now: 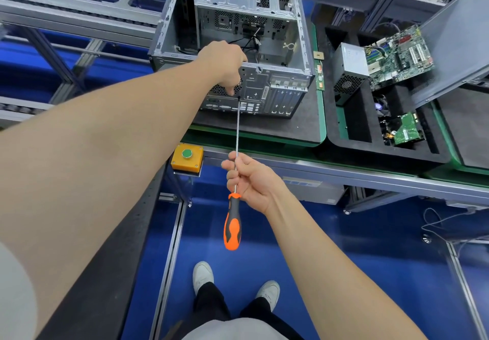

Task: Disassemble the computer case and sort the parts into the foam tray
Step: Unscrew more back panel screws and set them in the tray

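Your left hand (225, 67) grips the near top edge of the computer case (277, 85), far-centre on the table (251, 130), to steady it. Your right hand (251, 180) fingers (230, 166) pinch the screwdriver (237, 133) shaft, probably for fine turning, tip on the rear panel.

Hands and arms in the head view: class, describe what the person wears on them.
The left hand and right hand are ungloved; the left forearm and right forearm are bare, with no watch or bracelet visible. A light grey short sleeve shows at the left upper arm.
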### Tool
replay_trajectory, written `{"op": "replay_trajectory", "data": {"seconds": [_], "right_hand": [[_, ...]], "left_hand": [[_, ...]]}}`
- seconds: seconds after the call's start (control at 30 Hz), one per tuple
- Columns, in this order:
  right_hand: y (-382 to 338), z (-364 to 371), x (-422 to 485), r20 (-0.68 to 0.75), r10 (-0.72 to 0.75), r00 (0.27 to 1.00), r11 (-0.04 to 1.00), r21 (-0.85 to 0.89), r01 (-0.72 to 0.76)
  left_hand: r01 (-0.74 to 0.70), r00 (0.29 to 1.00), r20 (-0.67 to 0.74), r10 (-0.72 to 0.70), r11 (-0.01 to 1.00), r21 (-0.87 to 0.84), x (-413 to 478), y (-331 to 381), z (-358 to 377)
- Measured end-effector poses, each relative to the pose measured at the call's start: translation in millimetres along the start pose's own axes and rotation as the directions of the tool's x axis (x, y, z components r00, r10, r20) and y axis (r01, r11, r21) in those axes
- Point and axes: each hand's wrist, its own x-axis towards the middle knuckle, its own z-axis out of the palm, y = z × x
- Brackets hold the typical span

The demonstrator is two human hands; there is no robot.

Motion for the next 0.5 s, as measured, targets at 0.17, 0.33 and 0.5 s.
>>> {"op": "replay_trajectory", "data": {"seconds": [0.17, 0.33, 0.5], "right_hand": [[2, 3, 3, -0.261, -0.185, 0.947, 0.901, -0.43, 0.057], [4, -7, 1, -0.296, -0.555, 0.778, 0.461, -0.887, -0.009], [11, -15, -11, -0.071, -0.235, 0.969, 0.835, -0.525, 0.164]], "left_hand": [[-0.003, 1.0, 0.005, 0.003, 1.0, 0.015, -1, 0, -1], [-0.002, 1.0, 0.027, 0.001, 0.999, 0.042, -3, 1, -2], [0.009, 1.0, 0.022, -0.01, 0.999, 0.04, -5, 1, -3]]}}
